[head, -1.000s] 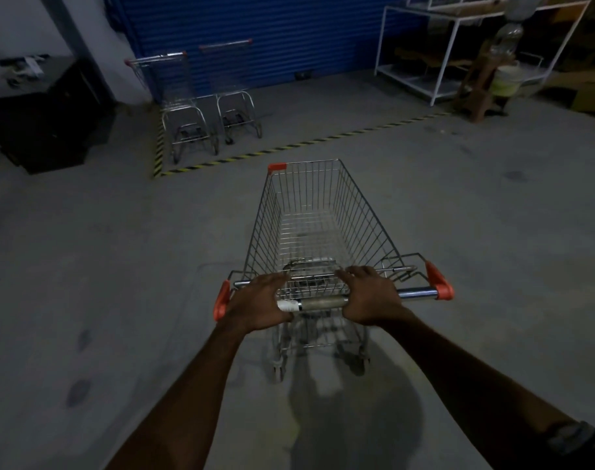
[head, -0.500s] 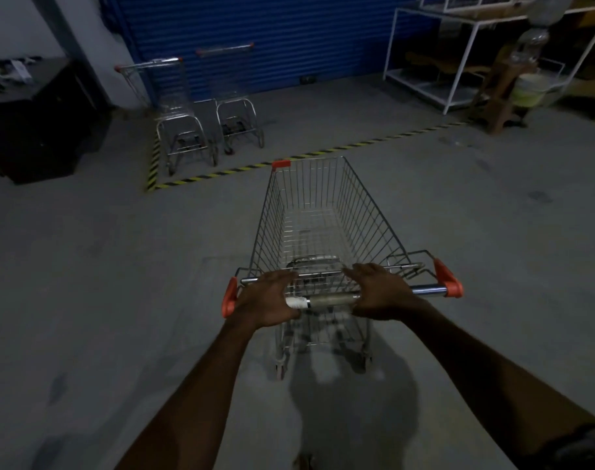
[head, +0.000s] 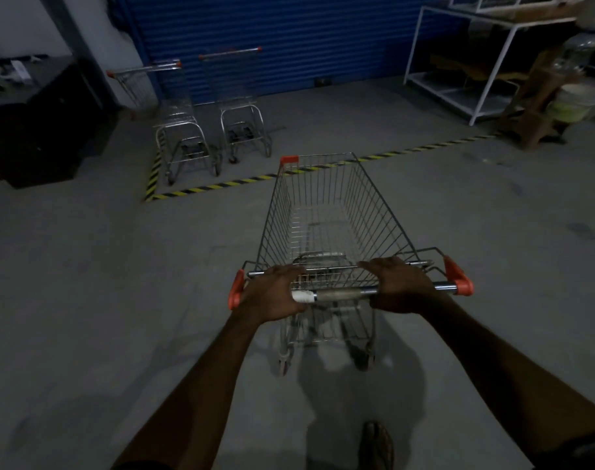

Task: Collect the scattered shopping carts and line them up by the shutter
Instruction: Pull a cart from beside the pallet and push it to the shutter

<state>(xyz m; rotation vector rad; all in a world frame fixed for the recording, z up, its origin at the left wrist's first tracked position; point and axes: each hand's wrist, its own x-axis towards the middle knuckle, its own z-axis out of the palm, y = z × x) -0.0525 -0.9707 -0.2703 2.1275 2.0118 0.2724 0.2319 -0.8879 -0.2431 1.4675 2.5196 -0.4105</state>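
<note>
both hands gripping the handle of an empty shopping cart [head: 326, 218], left hand [head: 272, 295] and right hand [head: 403, 286] curling tight around the bar, cart sitting mid-floor, nose reaching the striped tape [head: 214, 188], two parked carts [head: 211, 130] waiting beyond by the blue shutter [head: 289, 39]

The handle [head: 343, 295] was held by the left grip [head: 272, 295] and right grip [head: 403, 286], with the cart [head: 333, 212] extended ahead of them. A parked cart [head: 184, 144] and a second parked cart [head: 243, 125] were set side by side far ahead-left of the grips, before the shutter [head: 289, 39]. A rack [head: 459, 96] was placed far ahead-right.

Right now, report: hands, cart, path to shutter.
Left hand and right hand grip the handle. Cart empty, pointed at shutter. Two parked carts ahead left, off its line.
</note>
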